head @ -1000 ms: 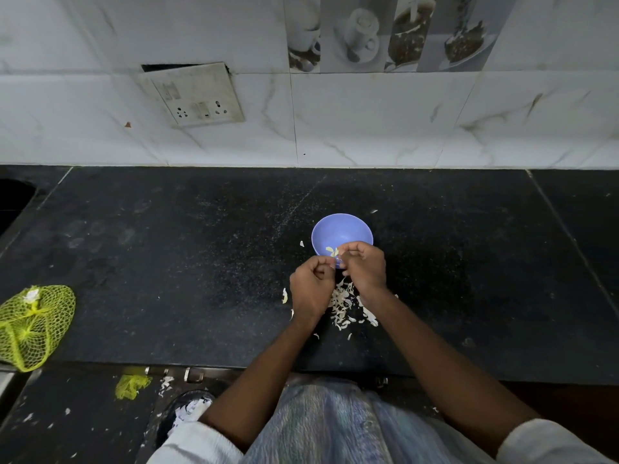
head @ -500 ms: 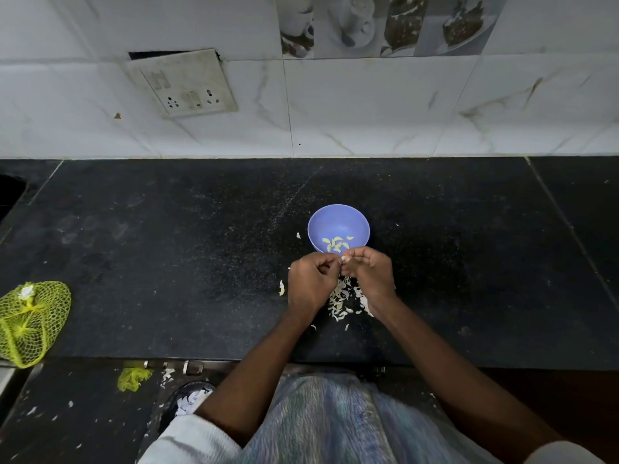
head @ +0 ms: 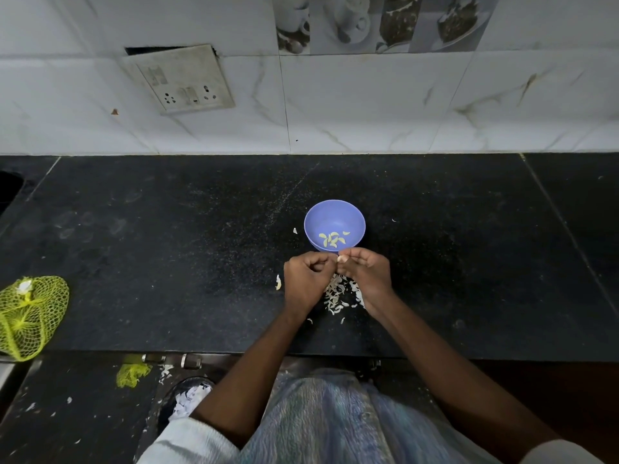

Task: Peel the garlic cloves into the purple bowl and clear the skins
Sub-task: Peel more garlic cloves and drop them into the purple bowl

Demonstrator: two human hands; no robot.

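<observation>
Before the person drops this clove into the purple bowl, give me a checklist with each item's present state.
1. Purple bowl upright, right ahead of the hands: ok.
2. Peeled cloves already inside it: ok.
3. Right hand pinches a pale clove at its fingertips: ok.
4. That clove fully skinned: cannot tell.
5. Left hand grip, fingers curled at the same clove: cannot tell.
6. Skins cleared off the black counter: not ok.

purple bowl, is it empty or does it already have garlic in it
Not empty. The purple bowl stands upright on the black counter with a handful of pale peeled cloves lying on its bottom; most of the inside is bare.
</observation>
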